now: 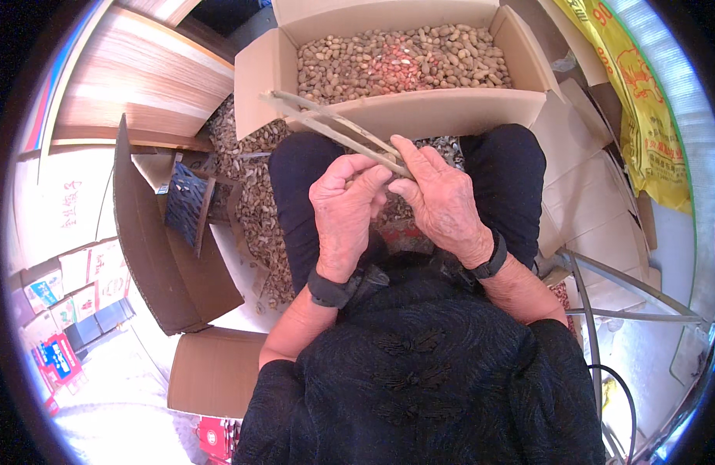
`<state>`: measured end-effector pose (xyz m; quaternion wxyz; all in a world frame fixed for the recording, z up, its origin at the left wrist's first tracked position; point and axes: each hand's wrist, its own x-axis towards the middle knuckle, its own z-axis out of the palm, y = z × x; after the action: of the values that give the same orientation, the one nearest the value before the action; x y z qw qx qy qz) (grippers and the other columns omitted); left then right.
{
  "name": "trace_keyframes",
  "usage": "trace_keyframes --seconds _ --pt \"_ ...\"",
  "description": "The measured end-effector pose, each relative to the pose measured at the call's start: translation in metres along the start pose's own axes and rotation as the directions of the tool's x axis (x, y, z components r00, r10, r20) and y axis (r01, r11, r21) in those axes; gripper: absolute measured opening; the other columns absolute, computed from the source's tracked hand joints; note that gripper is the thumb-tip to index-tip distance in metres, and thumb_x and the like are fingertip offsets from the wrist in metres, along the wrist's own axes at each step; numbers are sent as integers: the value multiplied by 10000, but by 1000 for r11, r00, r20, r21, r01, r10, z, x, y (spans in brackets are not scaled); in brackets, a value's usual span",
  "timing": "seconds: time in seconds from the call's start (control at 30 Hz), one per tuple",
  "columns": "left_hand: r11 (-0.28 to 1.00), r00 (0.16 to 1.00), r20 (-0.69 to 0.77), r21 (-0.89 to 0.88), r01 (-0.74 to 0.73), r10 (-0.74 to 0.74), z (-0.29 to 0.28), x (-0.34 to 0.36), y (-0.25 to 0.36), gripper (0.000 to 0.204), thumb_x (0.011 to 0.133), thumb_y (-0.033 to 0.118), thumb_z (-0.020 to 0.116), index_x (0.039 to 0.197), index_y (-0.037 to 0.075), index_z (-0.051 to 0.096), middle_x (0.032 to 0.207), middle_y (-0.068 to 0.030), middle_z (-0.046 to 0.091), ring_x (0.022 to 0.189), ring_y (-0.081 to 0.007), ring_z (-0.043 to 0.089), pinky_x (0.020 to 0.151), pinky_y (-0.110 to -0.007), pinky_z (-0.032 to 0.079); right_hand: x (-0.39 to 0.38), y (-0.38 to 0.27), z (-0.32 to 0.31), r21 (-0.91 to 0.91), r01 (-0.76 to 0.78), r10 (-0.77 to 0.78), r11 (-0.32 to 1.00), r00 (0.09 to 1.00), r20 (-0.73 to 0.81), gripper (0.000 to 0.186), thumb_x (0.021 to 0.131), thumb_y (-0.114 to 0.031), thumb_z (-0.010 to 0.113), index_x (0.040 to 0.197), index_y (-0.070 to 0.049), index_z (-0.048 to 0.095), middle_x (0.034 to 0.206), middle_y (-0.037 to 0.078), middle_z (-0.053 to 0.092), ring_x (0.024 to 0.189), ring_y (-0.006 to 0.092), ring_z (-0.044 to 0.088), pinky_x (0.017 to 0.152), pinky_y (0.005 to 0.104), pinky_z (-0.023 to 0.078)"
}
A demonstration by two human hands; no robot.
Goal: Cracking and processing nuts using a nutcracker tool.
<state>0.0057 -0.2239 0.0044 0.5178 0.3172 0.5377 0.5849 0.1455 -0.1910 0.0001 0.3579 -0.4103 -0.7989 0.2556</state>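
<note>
Tongs point(334, 128) made of two thin wooden strips sit in my right hand point(442, 203), slanting up and to my left, their far ends lying across the near wall of the cardboard box point(419, 112). My right hand is curled about the near end of the strips, thumb and forefinger pinching them just above my lap. My left hand point(343, 213) is loosely closed, its fingertips bunched against the same end of the tongs and touching my right thumb; whether a nut lies between the fingers I cannot tell. Both wrists carry dark bands. The box stands open just beyond my knees and is filled with peanuts point(404, 62), mostly tan in the shell, with a reddish patch near the middle. Empty shells point(249, 186) lie heaped on the floor to my left, running under my legs. A brown board point(152, 248) stands further left, a flat carton point(214, 372) below it, and a yellow sack point(636, 101) to my right.
</note>
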Motion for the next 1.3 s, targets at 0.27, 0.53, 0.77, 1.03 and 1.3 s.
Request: trace_keyframes --seconds 0.27,0.53,0.77,1.03,1.3 --pt "998 1000 7 51 -20 19 0 -1 1 75 826 36 624 884 -11 619 684 -22 590 516 -48 482 415 -165 341 -1 5 3 63 -16 15 998 1000 25 424 887 -268 512 1211 5 486 819 156 555 715 345 569 609 405 462" --pt "998 1000 18 60 -16 15 1 -3 5 71 823 44 631 873 -5 625 668 -8 579 515 -45 474 424 -161 342 1 6 1 245 -63 49 967 997 66 344 880 -232 533 1134 -1 544 839 174 592 755 351 585 652 390 473" --pt "997 1000 24 81 -16 14 1 -4 2 65 819 49 635 857 -3 624 659 -4 574 501 -41 465 413 -163 336 0 7 3 440 -108 123 892 992 -5 258 851 -206 578 962 24 610 734 187 587 681 330 583 622 364 459" --pt "1000 999 50 18 20 -21 -1 -3 -3 70 810 53 648 872 20 639 636 30 559 509 -8 454 425 -144 322 -2 5 2 489 -175 184 855 982 29 193 834 -186 587 912 -12 620 696 164 580 631 291 582 584 339 448" --pt "995 999 40 100 6 -10 1 -4 1 76 815 33 629 886 11 639 653 22 567 514 -17 464 425 -151 328 -4 4 4 370 -156 176 916 984 -21 194 846 -196 576 905 -15 614 698 157 582 647 312 583 575 353 450"
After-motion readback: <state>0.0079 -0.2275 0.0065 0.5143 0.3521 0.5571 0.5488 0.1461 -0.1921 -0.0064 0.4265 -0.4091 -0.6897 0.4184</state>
